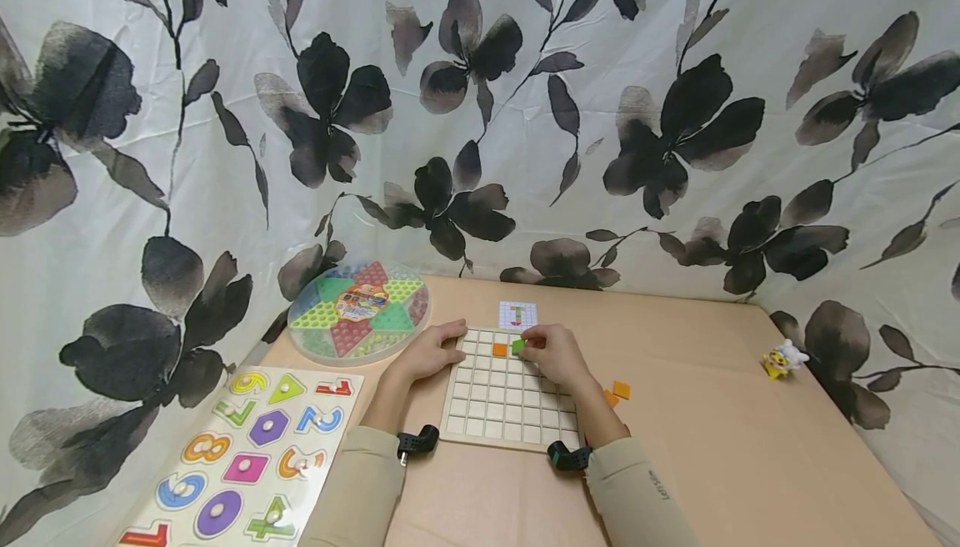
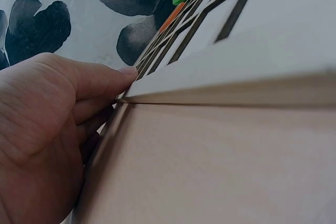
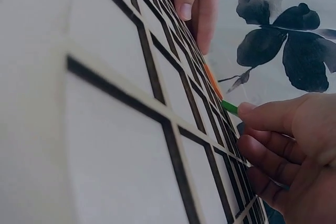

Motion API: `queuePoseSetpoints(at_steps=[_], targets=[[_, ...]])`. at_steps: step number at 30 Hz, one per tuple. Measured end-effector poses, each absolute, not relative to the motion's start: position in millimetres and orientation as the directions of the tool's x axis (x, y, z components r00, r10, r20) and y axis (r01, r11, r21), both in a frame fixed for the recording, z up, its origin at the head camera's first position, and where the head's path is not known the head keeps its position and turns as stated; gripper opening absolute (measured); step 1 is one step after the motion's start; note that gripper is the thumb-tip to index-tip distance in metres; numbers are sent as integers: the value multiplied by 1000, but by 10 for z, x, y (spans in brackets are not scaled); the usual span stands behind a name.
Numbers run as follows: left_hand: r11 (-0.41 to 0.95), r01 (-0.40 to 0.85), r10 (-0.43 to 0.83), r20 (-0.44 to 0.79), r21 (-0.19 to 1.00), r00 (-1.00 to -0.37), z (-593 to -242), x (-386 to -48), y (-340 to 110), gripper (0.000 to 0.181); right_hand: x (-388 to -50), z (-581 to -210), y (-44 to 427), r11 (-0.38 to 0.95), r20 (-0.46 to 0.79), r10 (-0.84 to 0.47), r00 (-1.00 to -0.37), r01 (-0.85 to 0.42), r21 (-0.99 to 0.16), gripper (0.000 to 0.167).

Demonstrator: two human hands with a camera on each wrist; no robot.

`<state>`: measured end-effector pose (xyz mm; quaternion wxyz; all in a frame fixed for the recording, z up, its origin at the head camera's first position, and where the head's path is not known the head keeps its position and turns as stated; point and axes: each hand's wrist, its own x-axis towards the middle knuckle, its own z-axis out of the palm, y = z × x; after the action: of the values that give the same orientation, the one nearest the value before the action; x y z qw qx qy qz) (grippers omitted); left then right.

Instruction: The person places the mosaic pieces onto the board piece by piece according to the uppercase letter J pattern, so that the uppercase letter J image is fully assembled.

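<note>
Left hand point(image 1: 427, 353) grips the left edge of the grid board point(image 1: 504, 398), thumb on its rim. Right hand point(image 1: 558, 357) pinches a green piece point(image 1: 518, 347) over the board's far part, just right of an orange square point(image 1: 499, 350); cannot tell if the green piece touches a cell. Patterned card point(image 1: 518, 315) lies beyond the board; loose orange pieces point(image 1: 622, 389) on worktop point(image 1: 712, 397), right.
</note>
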<state>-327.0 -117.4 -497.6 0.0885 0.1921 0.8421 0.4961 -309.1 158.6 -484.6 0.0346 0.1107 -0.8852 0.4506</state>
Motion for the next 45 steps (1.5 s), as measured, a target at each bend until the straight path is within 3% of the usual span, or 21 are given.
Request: queuePoseSetpoints(at_steps=[45], targets=[[436, 240, 416, 42, 867, -908, -4993, -3273, -1174, 57, -3077, -4900, 1563, 681, 146, -225, -963, -263, -684, 19]])
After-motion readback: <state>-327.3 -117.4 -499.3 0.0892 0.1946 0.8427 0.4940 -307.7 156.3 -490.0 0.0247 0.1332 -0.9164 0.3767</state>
